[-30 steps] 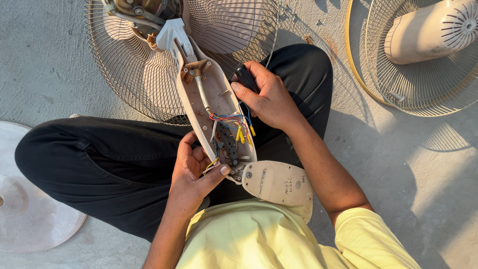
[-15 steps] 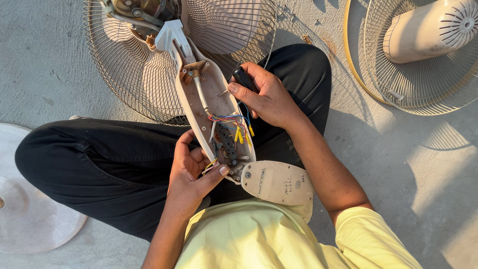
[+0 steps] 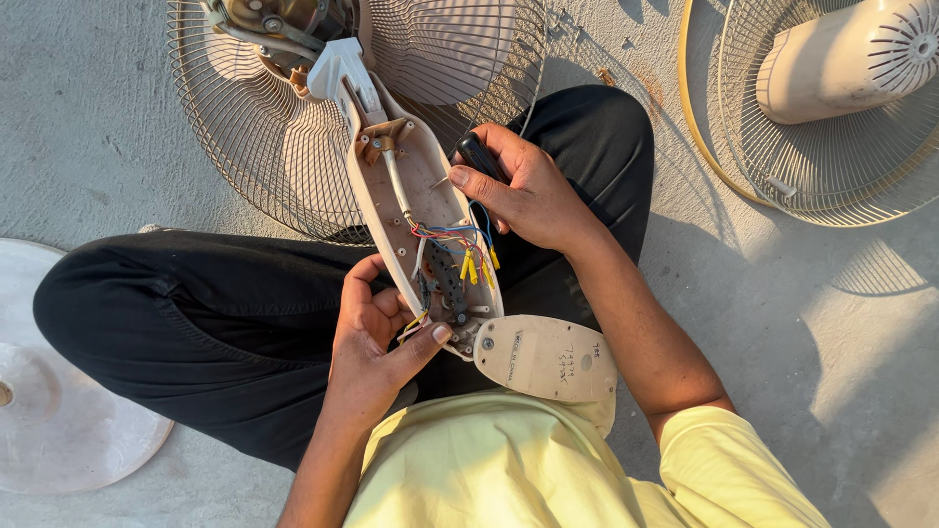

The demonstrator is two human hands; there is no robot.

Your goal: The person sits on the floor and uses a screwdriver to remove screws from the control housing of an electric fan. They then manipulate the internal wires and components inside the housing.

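I sit cross-legged on the ground with an opened beige fan neck housing (image 3: 406,186) lying across my lap. Coloured wires with yellow connectors (image 3: 469,259) and a black switch block (image 3: 445,279) show inside it. My left hand (image 3: 377,342) grips the lower end of the housing, thumb on its edge by the wires. My right hand (image 3: 528,191) holds a small black part (image 3: 479,154) against the housing's right side. A detached beige cover plate (image 3: 548,357) lies at the housing's lower end, on my yellow shirt.
The fan's wire guard (image 3: 284,127) and motor (image 3: 279,20) lie on the concrete beyond my knees. A second fan with guard (image 3: 831,147) and beige motor casing (image 3: 846,59) lies at the upper right. A round white base (image 3: 59,391) rests at the left.
My right hand has shifted slightly on the black part at the housing's side. My left hand keeps its grip.
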